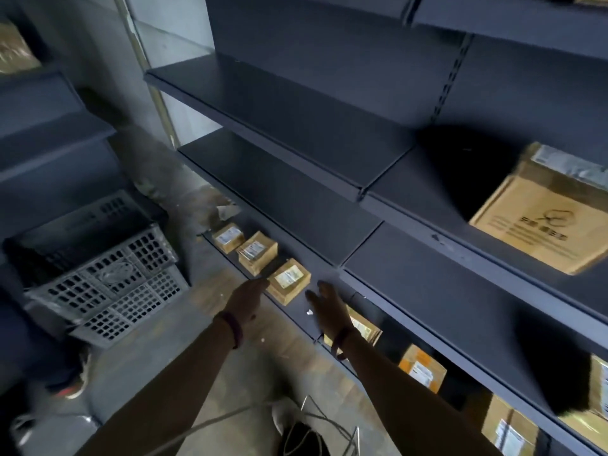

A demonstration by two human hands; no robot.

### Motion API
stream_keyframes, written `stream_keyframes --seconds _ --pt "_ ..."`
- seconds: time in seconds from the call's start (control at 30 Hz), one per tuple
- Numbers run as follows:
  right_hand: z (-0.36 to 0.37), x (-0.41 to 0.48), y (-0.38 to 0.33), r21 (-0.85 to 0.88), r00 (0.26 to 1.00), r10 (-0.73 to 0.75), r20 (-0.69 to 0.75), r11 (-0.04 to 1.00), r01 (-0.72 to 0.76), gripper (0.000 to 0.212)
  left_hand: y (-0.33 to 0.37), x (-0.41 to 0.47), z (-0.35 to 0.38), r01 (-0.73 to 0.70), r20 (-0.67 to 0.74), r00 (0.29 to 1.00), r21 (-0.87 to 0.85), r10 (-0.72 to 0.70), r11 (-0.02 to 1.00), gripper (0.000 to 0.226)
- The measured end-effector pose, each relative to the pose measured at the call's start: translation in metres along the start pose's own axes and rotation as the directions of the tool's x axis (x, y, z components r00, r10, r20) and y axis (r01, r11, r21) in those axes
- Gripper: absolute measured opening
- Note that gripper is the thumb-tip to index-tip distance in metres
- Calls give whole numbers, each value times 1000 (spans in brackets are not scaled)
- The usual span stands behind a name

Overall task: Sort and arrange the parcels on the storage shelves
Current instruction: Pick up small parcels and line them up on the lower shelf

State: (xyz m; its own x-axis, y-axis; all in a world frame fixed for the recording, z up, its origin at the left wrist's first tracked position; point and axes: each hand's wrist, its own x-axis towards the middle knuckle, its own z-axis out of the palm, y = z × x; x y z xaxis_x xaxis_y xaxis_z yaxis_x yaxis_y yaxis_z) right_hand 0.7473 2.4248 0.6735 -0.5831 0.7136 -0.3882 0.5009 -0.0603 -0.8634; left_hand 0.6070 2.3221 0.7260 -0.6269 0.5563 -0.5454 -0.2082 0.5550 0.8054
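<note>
Bracketing the small brown cardboard parcel [289, 280] near the low dark metal shelf's [297, 315] front edge with left hand [245, 299] touching, right hand [327, 307] just beside, fingers [325, 291] straight, holding nothing. Could knock it floorward through a lopsided squeeze.

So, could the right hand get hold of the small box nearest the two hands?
Probably yes. The right hand is just beside the small box, with only bare shelf between them and nothing on top of it.
</note>
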Motion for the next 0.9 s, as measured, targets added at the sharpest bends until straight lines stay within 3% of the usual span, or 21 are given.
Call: stream_keyframes --seconds 0.13,0.3,0.43,0.63,0.73,0.9 --pt "35 60 -30 46 1000 23 -9 999 -23 51 19 63 -38 -7 29 1000 113 3 994 37" --pt "85 148 -62 80 999 41 -35 996 -38 40 44 156 -91 38 16 999 96 -40 995 38" --pt "130 215 -91 -10 999 24 38 1000 -23 27 67 221 -136 64 7 998 49 -65 997 28" --pt "182 288 -128 -38 991 85 108 996 -81 40 97 300 -195 58 5 998 40 -58 998 12" --pt "204 318 -139 -65 993 103 55 993 -100 46 102 346 -211 41 30 999 109 -45 993 18" --pt "251 362 -136 44 977 211 -21 977 -210 46 82 418 -236 11 127 991 231 -41 973 19"
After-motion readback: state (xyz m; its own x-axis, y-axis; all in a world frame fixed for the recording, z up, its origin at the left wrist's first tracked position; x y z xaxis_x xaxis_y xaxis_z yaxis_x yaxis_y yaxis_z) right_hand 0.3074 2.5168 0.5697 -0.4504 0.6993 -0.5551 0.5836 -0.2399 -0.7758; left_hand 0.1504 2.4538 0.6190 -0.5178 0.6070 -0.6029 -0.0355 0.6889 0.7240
